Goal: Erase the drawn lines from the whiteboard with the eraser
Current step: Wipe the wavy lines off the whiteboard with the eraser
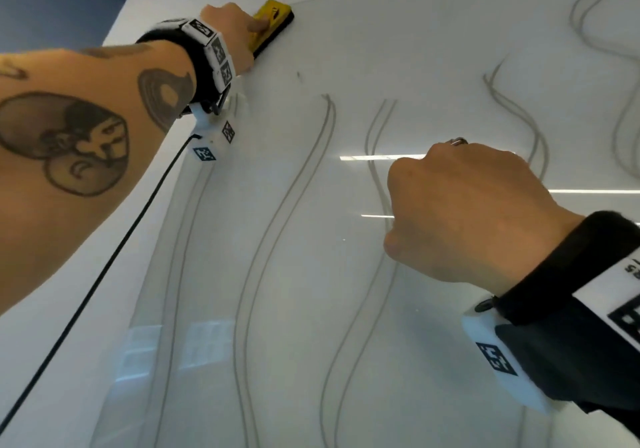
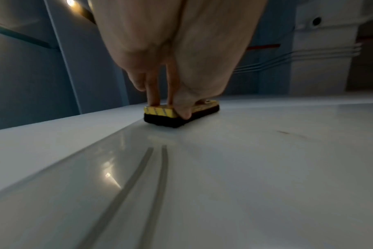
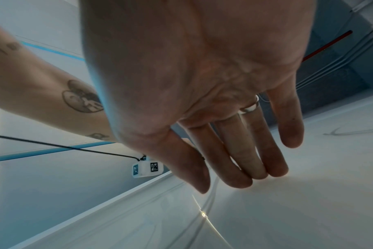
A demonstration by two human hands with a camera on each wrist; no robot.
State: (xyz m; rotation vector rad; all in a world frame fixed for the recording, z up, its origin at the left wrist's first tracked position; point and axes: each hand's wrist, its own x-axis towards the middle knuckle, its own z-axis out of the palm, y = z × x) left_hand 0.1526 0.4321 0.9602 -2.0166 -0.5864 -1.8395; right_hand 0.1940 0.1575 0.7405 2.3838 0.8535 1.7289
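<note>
A yellow eraser (image 1: 273, 17) with a black felt base lies flat against the whiteboard (image 1: 433, 66) near its upper left corner. My left hand (image 1: 232, 28) grips it, fingers on one long side and thumb on the other. In the left wrist view the eraser (image 2: 160, 112) sits just beyond the top ends of a pair of grey drawn lines (image 2: 143, 176), held by the left hand (image 2: 169, 108). Several wavy pairs of drawn lines (image 1: 277, 222) run down the board. My right hand (image 1: 460, 205) is at mid-board with its fingers (image 3: 241, 168) straight, tips at the surface, holding nothing.
A black cable (image 1: 104, 274) runs down from the left wrist device along the board's left edge. A small dark smudge (image 1: 298, 76) marks the board below the eraser. A blue wall (image 1: 52, 4) lies beyond the board's left edge. More wavy lines (image 1: 588, 14) fill the upper right.
</note>
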